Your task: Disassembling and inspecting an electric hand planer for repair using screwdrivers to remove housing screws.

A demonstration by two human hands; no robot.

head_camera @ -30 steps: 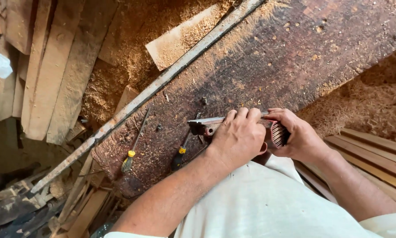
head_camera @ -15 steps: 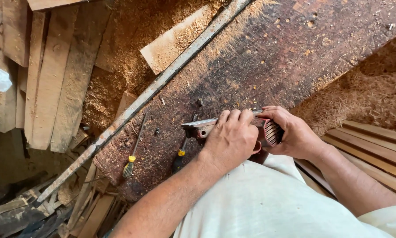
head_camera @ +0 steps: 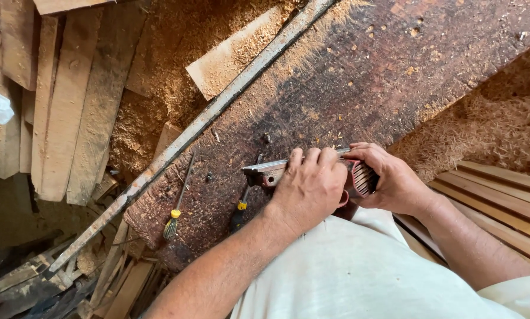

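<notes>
Centre frame, my left hand (head_camera: 309,189) wraps over a grey metal power tool with a red ribbed end (head_camera: 359,177) on the dark worn wooden tabletop (head_camera: 359,77); my right hand (head_camera: 392,180) grips that end. Green-yellow-handled screwdriver (head_camera: 175,212) lies lower left.

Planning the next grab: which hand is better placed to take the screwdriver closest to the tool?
Probably left. The left hand covers the front of the power tool, right beside the dark-handled screwdriver; the right hand grips its ribbed rear, farther away.
</notes>
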